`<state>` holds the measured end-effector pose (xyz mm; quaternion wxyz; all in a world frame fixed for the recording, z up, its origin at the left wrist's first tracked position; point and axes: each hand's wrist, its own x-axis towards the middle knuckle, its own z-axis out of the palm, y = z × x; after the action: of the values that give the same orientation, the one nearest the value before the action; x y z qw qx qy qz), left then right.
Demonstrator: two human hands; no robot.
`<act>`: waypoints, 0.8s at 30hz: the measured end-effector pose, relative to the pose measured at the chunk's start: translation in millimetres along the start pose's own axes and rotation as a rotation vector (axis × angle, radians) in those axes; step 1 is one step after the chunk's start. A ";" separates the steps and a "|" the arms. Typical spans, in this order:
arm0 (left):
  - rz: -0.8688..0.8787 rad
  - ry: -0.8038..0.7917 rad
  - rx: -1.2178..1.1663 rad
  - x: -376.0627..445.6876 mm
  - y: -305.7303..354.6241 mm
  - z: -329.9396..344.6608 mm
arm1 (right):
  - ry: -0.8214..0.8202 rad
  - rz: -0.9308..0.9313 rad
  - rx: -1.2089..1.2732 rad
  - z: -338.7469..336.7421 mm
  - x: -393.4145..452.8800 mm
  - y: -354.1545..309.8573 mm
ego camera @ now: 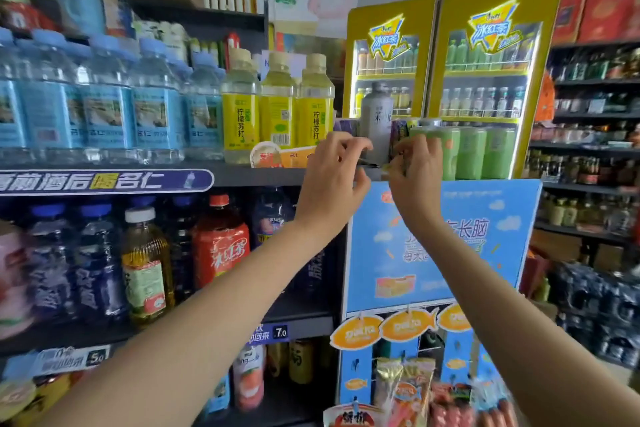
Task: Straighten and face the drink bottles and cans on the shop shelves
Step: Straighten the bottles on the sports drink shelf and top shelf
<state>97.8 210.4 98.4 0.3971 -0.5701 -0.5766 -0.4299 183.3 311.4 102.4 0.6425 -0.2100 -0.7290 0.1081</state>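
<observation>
At shelf edge [242,175], both hands raised: left hand [332,172] and right hand [417,172] pinch something small and dark, unidentifiable. Grey bottle [376,114] stands at twelve o'clock behind them, green cans [485,152] at two o'clock.

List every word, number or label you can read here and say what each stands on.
"柠檬苏打": yellow lemon soda bottles
"名仁": blue water bottle labels
"酒后喝名仁": upper shelf-edge strip
"冰红茶": red tea bottle
"冰红茶": yellow fridge headers
"7.0": price tag
"5.0": price tag
"长脑": blue display board
Grey bottle, green cans: too blurred to read.
</observation>
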 end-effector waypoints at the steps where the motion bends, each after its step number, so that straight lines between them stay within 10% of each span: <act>1: 0.025 -0.032 0.013 11.2 1.5 1.7 | -0.024 0.020 -0.040 -2.5 16.1 3.9; 13: -0.320 -0.479 0.049 100.0 -12.2 86.1 | -1.235 0.019 -0.775 50.1 114.6 53.1; 18: -0.397 -0.474 0.073 99.2 -21.9 101.4 | -1.365 -0.010 -0.838 80.0 110.0 86.0; 24: -0.406 -0.449 0.080 101.3 -24.3 102.1 | -1.133 0.207 -0.496 71.7 111.2 83.0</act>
<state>73.4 339.7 161.2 0.1879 -0.5077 -0.7687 -0.3407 117.2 442.7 155.1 0.0746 -0.3324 -0.9357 0.0918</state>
